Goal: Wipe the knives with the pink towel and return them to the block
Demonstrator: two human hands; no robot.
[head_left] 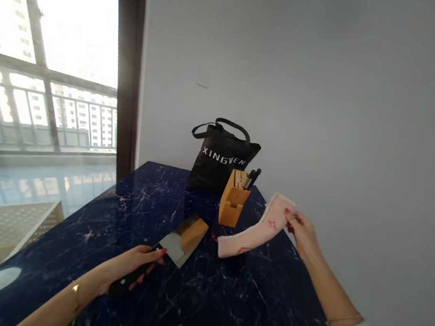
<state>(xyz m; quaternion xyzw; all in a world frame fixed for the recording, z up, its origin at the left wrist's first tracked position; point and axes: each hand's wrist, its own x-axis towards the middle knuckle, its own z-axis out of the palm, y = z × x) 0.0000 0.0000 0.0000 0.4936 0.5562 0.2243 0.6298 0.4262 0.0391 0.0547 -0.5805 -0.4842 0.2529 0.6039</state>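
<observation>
My left hand [135,266] is wrapped round the black handle of a cleaver [182,240], whose broad shiny blade points away and to the right above the table. The blade mirrors the wood colour of the knife block [230,201]. On the right, my right hand [302,231] pinches one end of a folded pink cloth [265,227] with a reddish pattern. Its other end hangs toward the middle, apart from the blade. The wooden block stands upright beyond both hands, with black-handled tools in its right-hand slots.
A black tote bag [218,158] with white lettering stands behind the block, near the wall [309,89]. The dark blue marbled table [150,197] narrows toward the back. At the lower left is a perforated light-coloured box or panel [31,222], beside the table edge.
</observation>
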